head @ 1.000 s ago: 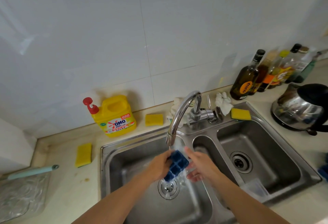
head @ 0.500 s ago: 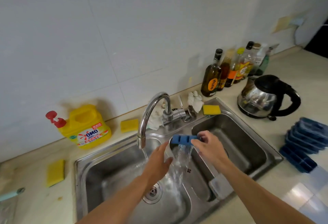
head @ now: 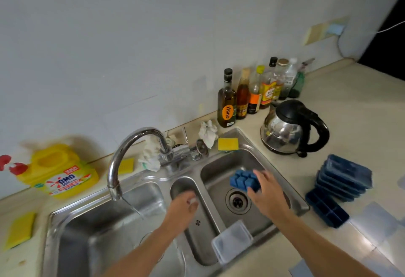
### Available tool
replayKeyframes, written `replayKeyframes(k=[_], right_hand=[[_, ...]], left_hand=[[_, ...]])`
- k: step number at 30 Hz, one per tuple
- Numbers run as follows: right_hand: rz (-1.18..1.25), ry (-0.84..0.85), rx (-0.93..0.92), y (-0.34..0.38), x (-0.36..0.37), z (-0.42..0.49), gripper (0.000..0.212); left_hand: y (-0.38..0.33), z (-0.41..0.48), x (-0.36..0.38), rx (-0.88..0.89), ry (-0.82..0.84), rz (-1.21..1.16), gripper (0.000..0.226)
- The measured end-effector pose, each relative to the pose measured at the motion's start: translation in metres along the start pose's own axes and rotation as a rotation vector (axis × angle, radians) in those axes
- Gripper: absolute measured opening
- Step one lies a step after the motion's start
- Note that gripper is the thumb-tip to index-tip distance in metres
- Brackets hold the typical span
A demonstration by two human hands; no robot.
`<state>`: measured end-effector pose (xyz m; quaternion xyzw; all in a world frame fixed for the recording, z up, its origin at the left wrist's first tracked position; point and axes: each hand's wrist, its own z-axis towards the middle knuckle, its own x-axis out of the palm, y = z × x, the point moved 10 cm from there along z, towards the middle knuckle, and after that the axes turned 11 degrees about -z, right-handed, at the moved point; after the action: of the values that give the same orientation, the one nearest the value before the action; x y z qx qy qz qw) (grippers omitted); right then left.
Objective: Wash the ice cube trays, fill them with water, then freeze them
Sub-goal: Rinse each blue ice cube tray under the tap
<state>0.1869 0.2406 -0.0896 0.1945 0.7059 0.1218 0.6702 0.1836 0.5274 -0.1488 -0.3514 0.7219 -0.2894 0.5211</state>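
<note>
while tap (head: pixel 135 145) runs, right hand (head: pixel 267 196) grips blue tray (head: pixel 242 180) over sink (head: pixel 221 165), left hand (head: pixel 183 209) slack, beige counter (head: pixel 355 132)

Pale counter (head: pixel 361 105) runs wall to wall, sink (head: pixel 252 143) sunk into it. Far left, a yellow detergent jug (head: pixel 59 171), a sponge (head: pixel 19 229) near it. Bottles (head: pixel 226 103) line the wall, kettle (head: pixel 289 127) just in front. Right of the sink, a stack of ice cube trays (head: pixel 345 176), a single tray (head: pixel 326 210) touching its base.
</note>
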Motion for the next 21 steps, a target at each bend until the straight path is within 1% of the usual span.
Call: replayKeyframes(k=[2, 4, 6, 8, 10, 13, 14, 17, 19, 21], right_hand=[[0.032, 0.001, 0.011, -0.023, 0.007, -0.004, 0.061], [0.103, -0.109, -0.058, -0.021, -0.013, 0.002, 0.063], [0.182, -0.258, -0.164, -0.006, -0.047, 0.009, 0.061], [0.221, -0.353, -0.240, 0.001, -0.070, 0.012, 0.060], [0.182, -0.310, -0.249, -0.009, -0.063, 0.012, 0.058], [0.037, -0.111, -0.156, -0.047, -0.019, -0.001, 0.061], [0.045, -0.106, -0.117, -0.060, -0.013, -0.006, 0.061], [0.097, -0.203, -0.093, -0.073, -0.022, -0.004, 0.061], [0.039, -0.163, -0.120, -0.068, -0.020, -0.001, 0.061], [0.067, -0.171, -0.133, -0.065, -0.023, 0.000, 0.061]], left_hand=[[0.001, 0.000, 0.009, -0.018, 0.013, 0.023, 0.015], [0.005, 0.001, 0.016, -0.078, -0.009, 0.031, 0.023], [0.003, 0.002, 0.024, -0.125, -0.028, 0.016, 0.029], [-0.007, 0.006, 0.033, -0.134, -0.031, 0.014, 0.030], [-0.019, 0.010, 0.043, -0.120, -0.018, 0.031, 0.027], [-0.035, 0.019, 0.057, -0.079, 0.018, 0.037, 0.025], [-0.039, 0.022, 0.061, -0.065, 0.027, 0.030, 0.024], [-0.049, 0.033, 0.070, -0.043, 0.045, 0.030, 0.020], [-0.054, 0.040, 0.079, -0.036, 0.070, 0.045, 0.023], [-0.060, 0.049, 0.086, -0.018, 0.082, 0.050, 0.024]])
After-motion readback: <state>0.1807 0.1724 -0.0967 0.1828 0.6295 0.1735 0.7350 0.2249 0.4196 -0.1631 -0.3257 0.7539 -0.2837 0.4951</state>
